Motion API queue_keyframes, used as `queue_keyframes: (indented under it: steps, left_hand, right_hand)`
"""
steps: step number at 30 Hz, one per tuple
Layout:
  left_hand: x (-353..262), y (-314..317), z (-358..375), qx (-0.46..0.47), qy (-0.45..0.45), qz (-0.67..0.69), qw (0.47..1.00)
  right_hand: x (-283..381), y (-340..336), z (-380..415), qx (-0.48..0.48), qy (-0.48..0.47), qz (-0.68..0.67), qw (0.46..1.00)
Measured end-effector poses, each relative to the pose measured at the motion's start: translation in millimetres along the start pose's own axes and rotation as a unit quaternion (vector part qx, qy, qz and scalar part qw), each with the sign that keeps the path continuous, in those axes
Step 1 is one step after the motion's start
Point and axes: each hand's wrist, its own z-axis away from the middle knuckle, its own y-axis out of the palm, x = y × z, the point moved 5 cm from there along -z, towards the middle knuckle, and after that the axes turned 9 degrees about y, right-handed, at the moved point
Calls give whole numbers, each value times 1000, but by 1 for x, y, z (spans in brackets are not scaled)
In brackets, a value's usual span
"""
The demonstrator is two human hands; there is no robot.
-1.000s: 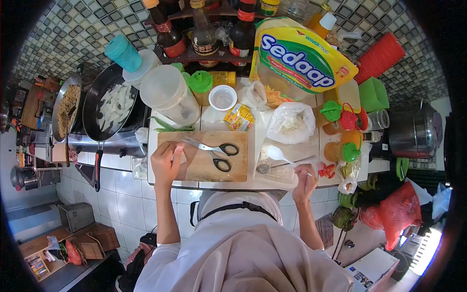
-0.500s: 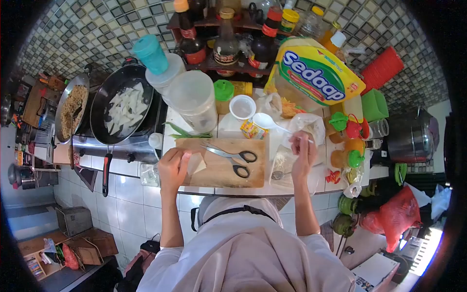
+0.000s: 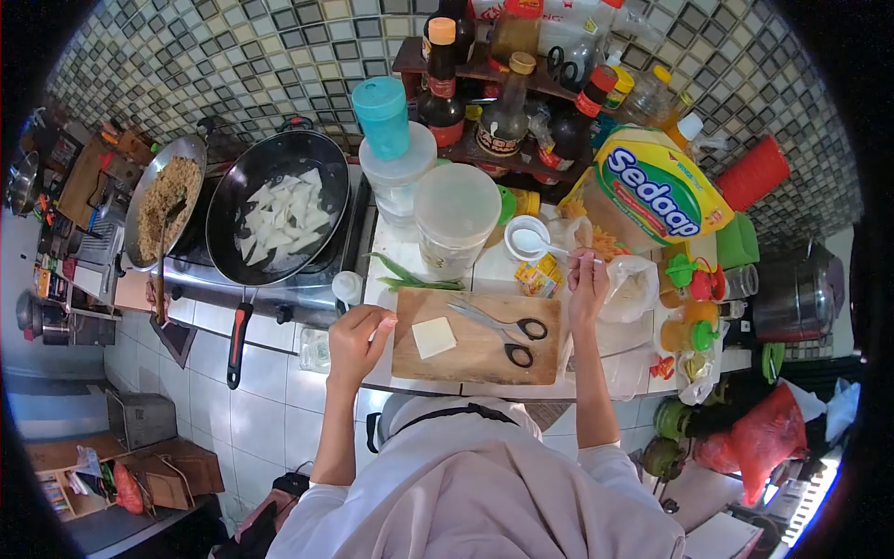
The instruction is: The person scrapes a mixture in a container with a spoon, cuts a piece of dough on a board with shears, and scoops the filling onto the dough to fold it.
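Spoon to cup, wrapper waiting.
Right hand (image 3: pixel 587 284) grips spoon (image 3: pixel 533 242) over cup (image 3: pixel 527 237); left hand (image 3: pixel 358 340) loosely curled, empty; wrapper (image 3: pixel 434 337) on board (image 3: pixel 477 337) unfilled.

The cutting board (image 3: pixel 484 337) is matt, pale wood; on it lie scissors (image 3: pixel 498 328) with shiny metal blades and black plastic handles. Beside the board, the white spoon (image 3: pixel 538 244) and small tub (image 3: pixel 526 238) look like smooth plastic. The black wok (image 3: pixel 277 207) left of the board is glossy metal.

Head-worn view, steeply downward, close.
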Motion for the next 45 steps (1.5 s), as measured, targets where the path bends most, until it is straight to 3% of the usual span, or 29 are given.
queue_keyframes:
  steps: [7,17,20,22,31,45]
  left_hand:
    - [15,-5,-3,-15,14,13,1000]
    - [21,2,-12,-9,29,37,999]
    - [22,3,-11,-10,28,38,999]
    - [23,2,-9,-11,20,39,999]
    - [30,-7,-5,-17,9,20,1000]
    - [25,0,-15,1,20,39,999]
  right_hand:
    - [-10,4,-1,-17,62,-43,997]
    - [-5,7,-3,-24,22,23,999]
    - [-3,7,-3,-27,55,12,998]
    - [-7,2,-5,-15,55,-59,997]
    - [-21,-15,4,-29,127,-151,980]
    - [6,-33,40,-63,92,-239,964]
